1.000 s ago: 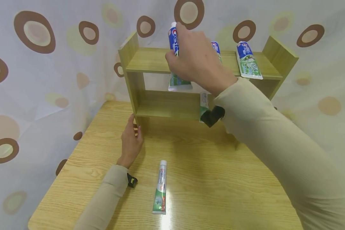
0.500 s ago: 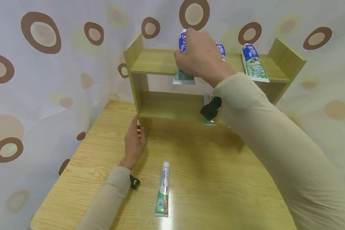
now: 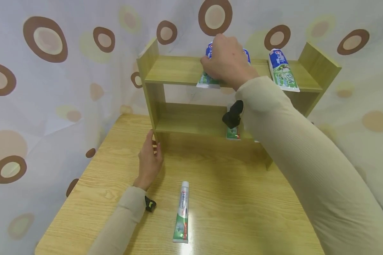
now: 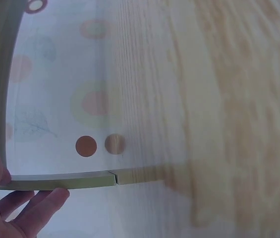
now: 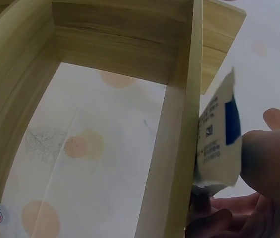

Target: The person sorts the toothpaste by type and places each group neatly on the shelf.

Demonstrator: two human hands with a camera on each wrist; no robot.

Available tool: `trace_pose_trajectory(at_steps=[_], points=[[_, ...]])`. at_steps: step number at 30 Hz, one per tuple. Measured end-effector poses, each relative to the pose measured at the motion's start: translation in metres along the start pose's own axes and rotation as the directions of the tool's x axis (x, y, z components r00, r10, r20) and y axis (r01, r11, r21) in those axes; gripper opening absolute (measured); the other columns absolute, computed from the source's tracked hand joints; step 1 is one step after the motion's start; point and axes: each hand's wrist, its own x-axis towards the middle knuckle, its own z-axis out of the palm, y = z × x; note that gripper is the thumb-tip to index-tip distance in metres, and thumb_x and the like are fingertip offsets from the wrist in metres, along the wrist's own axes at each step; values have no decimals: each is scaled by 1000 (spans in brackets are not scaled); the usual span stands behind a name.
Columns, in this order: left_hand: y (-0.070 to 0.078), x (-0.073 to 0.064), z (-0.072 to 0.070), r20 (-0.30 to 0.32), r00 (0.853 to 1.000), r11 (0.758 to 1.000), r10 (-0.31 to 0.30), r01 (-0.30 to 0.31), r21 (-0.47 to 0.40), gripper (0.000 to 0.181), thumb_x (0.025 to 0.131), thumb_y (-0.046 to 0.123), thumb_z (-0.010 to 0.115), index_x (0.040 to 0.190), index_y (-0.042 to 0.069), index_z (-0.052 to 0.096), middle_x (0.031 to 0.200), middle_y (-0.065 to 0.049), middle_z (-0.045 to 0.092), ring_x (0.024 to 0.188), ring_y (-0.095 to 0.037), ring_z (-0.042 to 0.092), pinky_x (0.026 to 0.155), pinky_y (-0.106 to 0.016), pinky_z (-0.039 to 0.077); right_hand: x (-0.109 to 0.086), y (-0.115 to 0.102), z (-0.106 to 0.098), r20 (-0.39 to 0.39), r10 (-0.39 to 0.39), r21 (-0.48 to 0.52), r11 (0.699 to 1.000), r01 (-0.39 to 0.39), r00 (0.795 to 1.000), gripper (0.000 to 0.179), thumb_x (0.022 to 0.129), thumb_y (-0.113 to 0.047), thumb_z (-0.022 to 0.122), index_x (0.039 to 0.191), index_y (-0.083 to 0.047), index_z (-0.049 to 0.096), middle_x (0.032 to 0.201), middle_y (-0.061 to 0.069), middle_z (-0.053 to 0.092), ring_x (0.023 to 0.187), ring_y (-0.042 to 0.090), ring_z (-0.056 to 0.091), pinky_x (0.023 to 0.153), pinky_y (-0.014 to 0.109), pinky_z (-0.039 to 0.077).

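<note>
My right hand (image 3: pixel 229 62) holds a blue and green Crest toothpaste tube (image 3: pixel 208 82) at the upper board of a small two-tier wooden shelf (image 3: pixel 170 69). The tube's flat end reaches past the board's front edge; the hand hides much of its middle. In the right wrist view, the white printed back of the tube (image 5: pixel 218 144) stands close against the board. Low on the shelf's left side, my left hand (image 3: pixel 149 163) grips the side panel (image 4: pixel 60 182), thumb and fingers on opposite faces in the left wrist view.
Another Crest tube (image 3: pixel 283 71) lies at the upper board's right, and one (image 3: pixel 246 56) shows partly behind my right hand. A green-ended tube (image 3: pixel 233 133) lies on the lower board. On the table (image 3: pixel 242 209), a silver and green toothpaste tube (image 3: pixel 182 212) lies in front.
My right hand has lowered the Crest tube and moved it slightly right, from above the upper board down to it. The left hand stays at the side panel.
</note>
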Motion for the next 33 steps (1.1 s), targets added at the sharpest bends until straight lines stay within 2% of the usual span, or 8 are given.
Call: trace_pose_trajectory(at_steps=[5, 11, 15, 19, 22, 25, 28, 33], points=[[0, 0, 1, 1, 1000, 1000, -3, 3, 6, 50, 107, -5, 59, 155, 0, 46, 119, -29, 71, 98, -43, 76, 76, -50, 71, 4, 2, 1, 13, 15, 0, 1000, -15, 1000, 61, 112, -33, 48, 161, 4, 40, 150, 25, 63, 119, 33, 67, 106, 42, 64], [1, 1, 0, 3, 1000, 1000, -17, 17, 10, 49, 108, -4, 59, 155, 0, 46, 120, -30, 71, 98, -44, 76, 76, -51, 71, 9, 1, 0, 29, 31, -17, 999, -30, 999, 55, 111, -34, 49, 150, 4, 53, 138, 21, 67, 111, 30, 66, 97, 38, 62], [2, 0, 0, 16, 999, 999, -39, 38, 14, 50, 108, -4, 59, 155, 1, 46, 120, -29, 71, 99, -43, 76, 77, -51, 71, 11, 0, 1, 43, 50, -14, 999, -50, 998, 59, 111, -36, 50, 154, 3, 52, 145, 22, 66, 118, 31, 65, 108, 41, 62], [2, 0, 0, 27, 999, 999, -43, 43, 8, 49, 108, -5, 58, 155, 2, 46, 120, -29, 71, 100, -43, 76, 78, -51, 71, 10, 0, 1, 44, 63, -16, 998, -62, 997, 65, 111, -38, 51, 161, 2, 44, 156, 23, 60, 128, 34, 63, 120, 46, 56], [2, -1, 0, 28, 999, 999, -44, 44, 6, 50, 108, -5, 58, 156, 2, 45, 120, -29, 71, 100, -43, 76, 78, -51, 71, 8, 1, 3, 37, 44, -25, 999, -43, 998, 67, 111, -38, 50, 164, 1, 40, 159, 23, 58, 131, 35, 62, 122, 48, 55], [2, -1, 0, 25, 998, 999, -49, 49, 6, 50, 108, -5, 58, 156, 1, 45, 119, -30, 71, 99, -44, 76, 77, -51, 71, 6, 4, 4, 1, 12, -42, 999, -12, 1000, 66, 112, -40, 47, 164, 0, 39, 157, 24, 59, 130, 36, 65, 118, 49, 58], [1, -1, 0, 19, 999, 999, -41, 41, 3, 50, 108, -4, 58, 156, 1, 45, 118, -30, 71, 98, -44, 76, 76, -51, 71, 5, 7, 5, -77, -32, -38, 999, 29, 997, 64, 112, -43, 45, 161, -1, 42, 152, 24, 63, 125, 36, 67, 113, 49, 61], [1, -1, 0, 17, 1000, 1000, -26, 26, 3, 50, 108, -4, 58, 156, 1, 45, 119, -30, 71, 98, -44, 76, 77, -52, 71, -2, 11, 4, -170, -95, 11, 995, 98, 981, 63, 113, -45, 45, 159, -3, 45, 149, 22, 64, 121, 34, 66, 115, 44, 59]])
